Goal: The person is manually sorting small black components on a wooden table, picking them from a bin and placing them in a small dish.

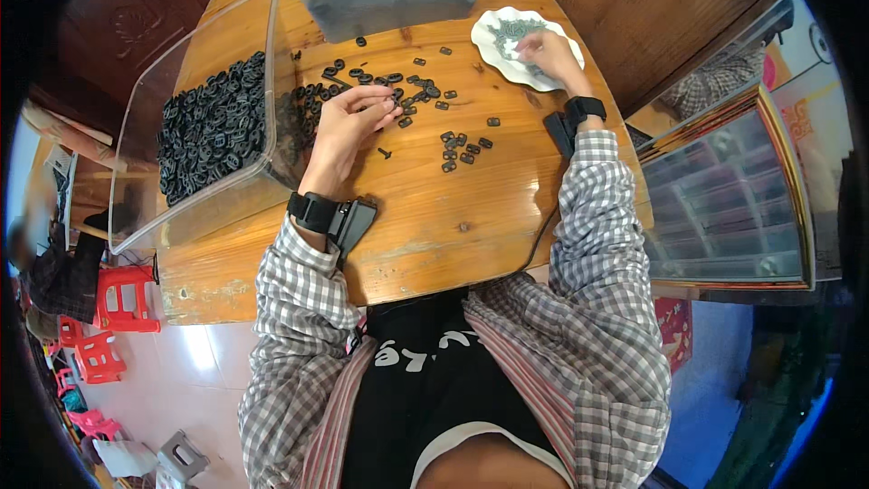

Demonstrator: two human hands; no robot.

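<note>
1. I see the left hand (pixel 348 122) pinching a small black plastic piece (pixel 391 105), its grip narrow, above the scattered black pieces (pixel 457 147) on the counter (pixel 434 217).
2. The right hand (pixel 548 52) reaches far right into the white scalloped plate (pixel 493 36); its grip I cannot tell.
3. A clear bin (pixel 195 127) of black pieces stands left.

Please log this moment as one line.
left hand: on small black plastic parts | right hand: in white scalloped plate | wooden table

left hand (pixel 348 122) raised, fingers pinched together; right hand (pixel 548 52) reached forward, fingertips down, both forearms extended.
</note>
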